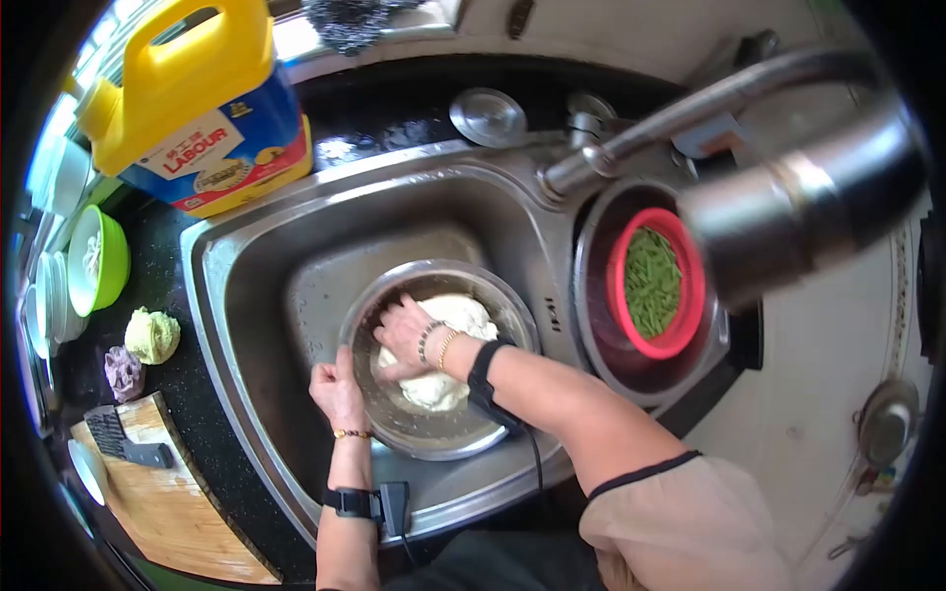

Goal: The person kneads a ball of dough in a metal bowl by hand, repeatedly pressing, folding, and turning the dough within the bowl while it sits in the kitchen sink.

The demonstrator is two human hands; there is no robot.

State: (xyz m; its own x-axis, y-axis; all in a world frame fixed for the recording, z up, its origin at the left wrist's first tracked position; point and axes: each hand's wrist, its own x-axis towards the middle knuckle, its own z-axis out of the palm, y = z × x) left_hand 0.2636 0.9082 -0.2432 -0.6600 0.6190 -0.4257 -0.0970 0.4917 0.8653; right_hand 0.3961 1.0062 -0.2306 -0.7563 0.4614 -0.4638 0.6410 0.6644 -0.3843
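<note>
A large metal bowl [443,445] sits in the sink, with a mass of white dough [461,313] inside. My right hand [404,337] presses down on the dough's left side, its fingers spread and the fingertips partly sunk out of sight. At the bowl's left edge, my left hand [338,396] grips the rim, thumb pointing up along it and fingers curled.
Around the bowl is the steel sink [271,295]. A faucet [690,118] arches over a red basket [619,286] of cut green vegetables [652,281]. Left lie a yellow jug [212,128], green bowl [118,258], yellowish dough [153,335], purple dough [123,374], cutting board [187,512] and cleaver [128,443].
</note>
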